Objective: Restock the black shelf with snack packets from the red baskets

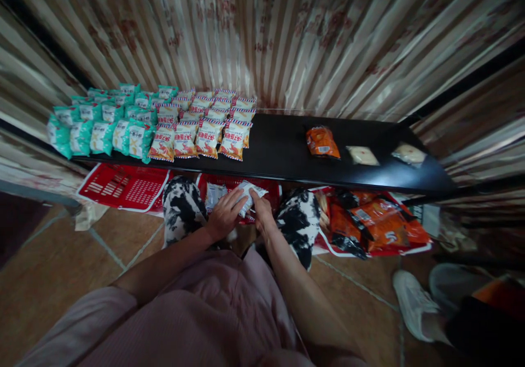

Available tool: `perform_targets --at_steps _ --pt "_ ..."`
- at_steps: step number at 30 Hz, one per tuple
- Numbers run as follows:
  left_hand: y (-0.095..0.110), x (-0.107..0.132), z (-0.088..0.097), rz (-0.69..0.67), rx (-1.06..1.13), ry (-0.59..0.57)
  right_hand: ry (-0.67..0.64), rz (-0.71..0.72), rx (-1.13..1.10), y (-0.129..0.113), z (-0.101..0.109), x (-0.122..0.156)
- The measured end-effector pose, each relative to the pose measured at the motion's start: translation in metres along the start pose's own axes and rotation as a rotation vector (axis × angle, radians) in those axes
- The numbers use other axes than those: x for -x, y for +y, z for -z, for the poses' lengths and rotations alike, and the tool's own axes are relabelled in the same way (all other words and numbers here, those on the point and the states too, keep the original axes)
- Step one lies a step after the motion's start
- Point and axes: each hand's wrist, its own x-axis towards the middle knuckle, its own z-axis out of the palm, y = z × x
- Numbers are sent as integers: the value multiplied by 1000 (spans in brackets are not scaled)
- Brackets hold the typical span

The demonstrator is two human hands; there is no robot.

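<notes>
Both hands reach down into a red basket under a black shelf. My left hand and my right hand are closed together on a white snack packet lifted just above the basket. More white packets lie inside the basket. On the shelf's left stand rows of teal packets and red-and-yellow packets. An orange packet and two pale packets lie on the shelf's right.
An empty red basket sits to the left under the shelf. A basket of orange packets sits to the right. Another person's white shoe rests on the tiled floor at the lower right. A striped curtain hangs behind.
</notes>
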Motion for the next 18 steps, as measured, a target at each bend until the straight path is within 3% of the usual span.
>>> perform_targets --at_steps 5,18 --pt "-3 -2 -2 -30 4 -8 30 -77 -63 0 -1 2" --pt "-25 9 -5 -114 53 8 -50 -145 -96 4 3 -4"
